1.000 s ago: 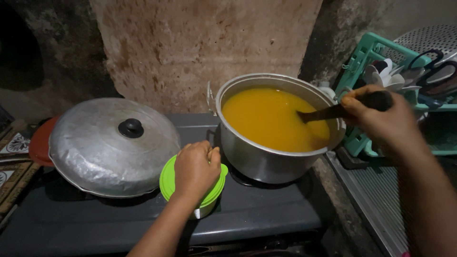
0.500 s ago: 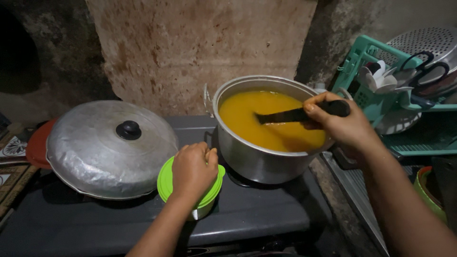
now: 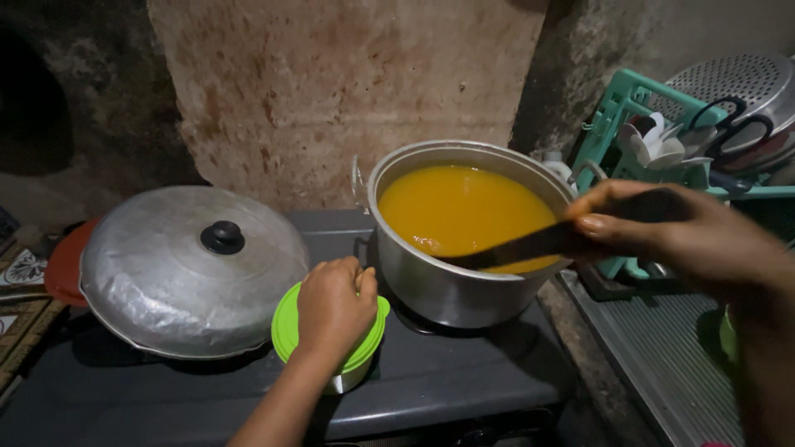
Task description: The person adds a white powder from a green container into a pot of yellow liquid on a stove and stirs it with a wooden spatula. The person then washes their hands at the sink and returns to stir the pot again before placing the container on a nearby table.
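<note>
Left hand [image 3: 333,308] on green lid [image 3: 288,324], right hand [image 3: 687,240] gripping black ladle [image 3: 530,246] in pot [image 3: 447,281]

domed metal lid [image 3: 186,273] with black knob, teal dish rack [image 3: 629,108], metal colander [image 3: 737,83]

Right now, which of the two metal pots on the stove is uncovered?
The pot on the right, showing orange liquid. The left pot is covered by a domed metal lid with a black knob.

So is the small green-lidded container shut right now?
Shut, as far as shows: the green lid lies flat over the container, with the left hand pressing on top. Whether it is sealed, cannot tell.
</note>
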